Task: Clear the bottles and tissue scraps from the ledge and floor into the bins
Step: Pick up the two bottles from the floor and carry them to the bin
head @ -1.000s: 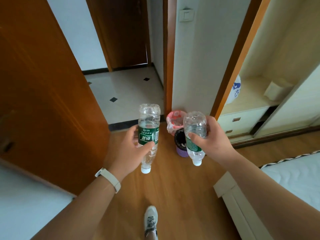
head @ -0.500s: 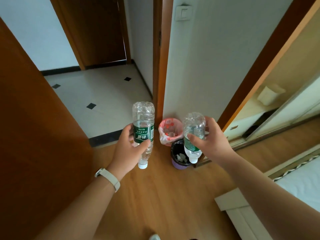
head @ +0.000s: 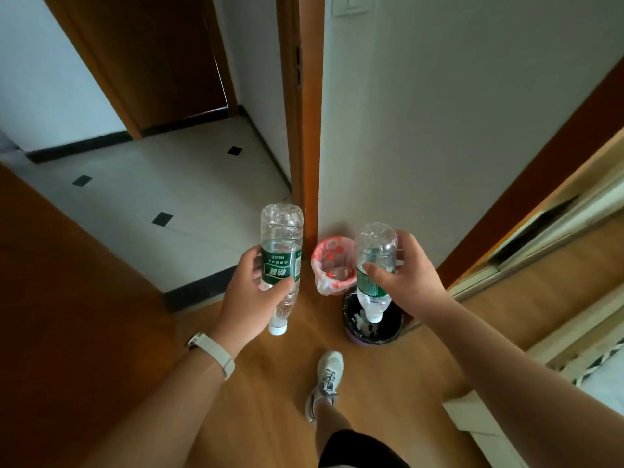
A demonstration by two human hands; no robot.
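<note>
Starting at the bottom centre of the frame, a white shoe [head: 326, 383] is seen planted on the wooden floor [head: 270, 400], toe turned toward the bins. Above it, at centre left, the left bottle [head: 280, 261] is gripped round its green label by the left hand [head: 248, 295], whose fingers and thumb are curled about it; a pale band [head: 216, 354] is worn on that wrist. At centre right, the right bottle [head: 374, 268] is clasped toward its base by the right hand [head: 410, 275], thumb laid across the front. Both bottles are held cap down, presumably so that they can be dropped neck first. The right bottle's cap is poised over the black-lined bin [head: 388, 337], where white scraps are seen, which suggests release is meant there; the left bottle is kept off to the side over bare floor, clear of either bin. Just behind, the pink-lined bin [head: 320, 261] is set against the wall corner, its contents too blurred to tell. Farther off, at upper left, a tiled hallway [head: 169, 184] is seen through the doorway.
</note>
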